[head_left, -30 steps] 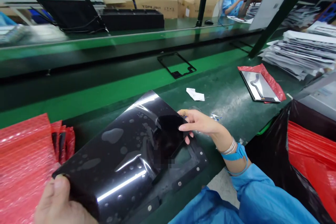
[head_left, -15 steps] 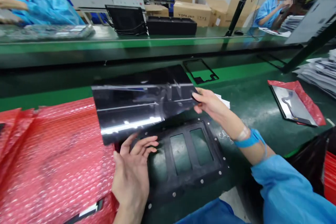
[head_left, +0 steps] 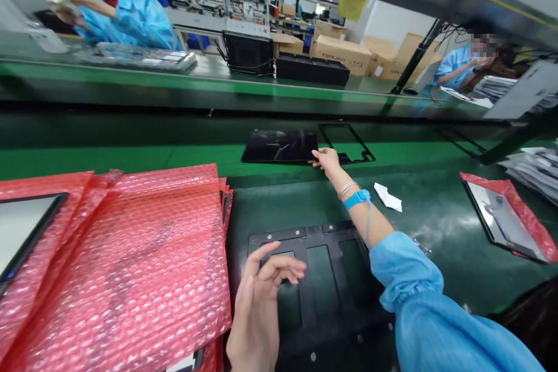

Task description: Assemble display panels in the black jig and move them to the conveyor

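Note:
My right hand reaches far forward and pinches the right edge of a glossy black screen panel. The panel lies, or nearly lies, on the bright green strip at the back of the bench. Just right of it is a thin black frame with an open middle. Nearer to me, my left hand is raised, palm up with fingers loosely apart, and holds nothing. Beneath and beside it a black fixture plate with rectangular windows and metal dots lies flat, partly hidden by that hand and my right sleeve.
Red bubble-wrap bags are stacked at left, with a screen on top. A white scrap lies right of my forearm. Further right is another panel on red wrap. Co-workers sit beyond the raised shelf.
My right hand has carried the black panel forward and lowered it to the green strip beside the thin frame. My left hand stays near the fixture plate, empty. The view has shifted.

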`<state>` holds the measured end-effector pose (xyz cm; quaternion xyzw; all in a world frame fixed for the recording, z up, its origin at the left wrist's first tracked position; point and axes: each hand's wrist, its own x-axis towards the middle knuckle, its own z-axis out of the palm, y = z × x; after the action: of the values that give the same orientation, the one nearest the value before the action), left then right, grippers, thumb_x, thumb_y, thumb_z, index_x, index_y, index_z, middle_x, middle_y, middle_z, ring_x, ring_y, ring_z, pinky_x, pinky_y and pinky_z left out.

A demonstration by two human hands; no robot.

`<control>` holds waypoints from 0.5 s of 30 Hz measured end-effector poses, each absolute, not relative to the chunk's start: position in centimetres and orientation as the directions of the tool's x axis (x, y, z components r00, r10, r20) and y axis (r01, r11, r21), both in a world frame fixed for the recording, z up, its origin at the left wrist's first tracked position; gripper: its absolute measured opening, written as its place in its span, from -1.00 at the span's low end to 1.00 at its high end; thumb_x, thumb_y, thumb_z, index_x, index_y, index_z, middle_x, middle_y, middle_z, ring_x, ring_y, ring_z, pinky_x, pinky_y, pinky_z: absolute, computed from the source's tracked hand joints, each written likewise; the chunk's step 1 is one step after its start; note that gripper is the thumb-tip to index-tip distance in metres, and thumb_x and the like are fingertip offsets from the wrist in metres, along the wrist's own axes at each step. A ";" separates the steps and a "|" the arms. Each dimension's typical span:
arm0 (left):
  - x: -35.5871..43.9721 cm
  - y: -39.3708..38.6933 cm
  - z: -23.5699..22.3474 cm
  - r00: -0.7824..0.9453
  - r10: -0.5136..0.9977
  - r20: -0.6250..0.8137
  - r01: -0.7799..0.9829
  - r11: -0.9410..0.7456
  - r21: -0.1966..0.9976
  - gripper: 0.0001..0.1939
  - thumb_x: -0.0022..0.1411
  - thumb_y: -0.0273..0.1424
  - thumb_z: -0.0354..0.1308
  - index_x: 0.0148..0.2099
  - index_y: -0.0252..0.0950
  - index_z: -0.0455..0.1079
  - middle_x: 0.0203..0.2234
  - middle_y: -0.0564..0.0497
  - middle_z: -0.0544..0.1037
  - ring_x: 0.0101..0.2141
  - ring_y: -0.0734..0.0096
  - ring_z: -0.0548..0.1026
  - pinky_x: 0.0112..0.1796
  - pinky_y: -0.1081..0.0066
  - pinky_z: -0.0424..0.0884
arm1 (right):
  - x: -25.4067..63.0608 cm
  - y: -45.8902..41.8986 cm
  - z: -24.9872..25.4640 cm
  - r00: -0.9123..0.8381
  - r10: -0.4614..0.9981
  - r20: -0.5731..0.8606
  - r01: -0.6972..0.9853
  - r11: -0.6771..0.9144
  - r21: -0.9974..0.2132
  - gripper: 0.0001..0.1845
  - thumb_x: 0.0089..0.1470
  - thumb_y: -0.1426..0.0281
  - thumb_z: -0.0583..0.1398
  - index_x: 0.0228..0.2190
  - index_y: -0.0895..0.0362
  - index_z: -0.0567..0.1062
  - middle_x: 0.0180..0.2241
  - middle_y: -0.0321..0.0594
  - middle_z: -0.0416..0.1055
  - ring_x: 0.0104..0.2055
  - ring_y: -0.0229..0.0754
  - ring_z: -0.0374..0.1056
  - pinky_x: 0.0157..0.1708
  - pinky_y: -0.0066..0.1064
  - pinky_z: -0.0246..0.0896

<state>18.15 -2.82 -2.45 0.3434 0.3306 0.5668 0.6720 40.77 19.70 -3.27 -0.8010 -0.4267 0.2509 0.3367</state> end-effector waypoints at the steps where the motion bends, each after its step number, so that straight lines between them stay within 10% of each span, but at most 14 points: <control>1: 18.2 -2.9 -2.3 0.136 0.989 -0.057 -0.540 0.122 0.833 -0.50 0.24 0.01 0.00 -0.03 -0.29 0.40 -0.39 -0.20 0.59 -0.37 0.11 0.49 -0.29 0.20 0.36 | 41.5 19.5 -3.5 0.542 0.837 -0.071 0.573 -0.430 -0.698 -0.71 0.26 0.35 0.18 -0.02 0.19 0.43 -0.03 -0.03 0.46 0.00 -0.07 0.41 -0.07 -0.21 0.32; 7: 18.1 -2.8 -2.2 0.176 0.982 -0.073 -0.539 0.159 0.827 -0.49 0.21 0.01 0.06 -0.07 -0.33 0.41 -0.38 -0.23 0.59 -0.38 0.09 0.49 -0.30 0.20 0.36 | 44.6 18.8 -4.3 0.585 0.810 0.036 0.746 -0.520 -0.416 -0.65 0.13 0.49 0.19 -0.02 0.28 0.44 0.08 0.31 0.38 0.27 0.21 0.13 0.18 0.00 -0.09; 15: 18.2 -3.9 -2.8 0.053 0.980 0.193 -0.262 -0.173 0.949 -0.65 0.30 -0.20 0.13 0.06 -0.25 0.33 -0.20 -0.14 0.60 -0.22 0.20 0.53 -0.26 0.30 0.39 | 46.2 16.7 -0.5 0.468 0.884 0.025 0.798 -0.410 -0.441 -0.59 0.08 0.42 0.23 0.00 0.15 0.45 -0.01 0.02 0.51 0.04 0.03 0.43 -0.01 -0.17 0.25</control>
<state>18.22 -3.86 -2.75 0.4945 0.3627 0.5848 0.5310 46.23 16.69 -0.55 -0.8329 -0.5048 0.1064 0.2003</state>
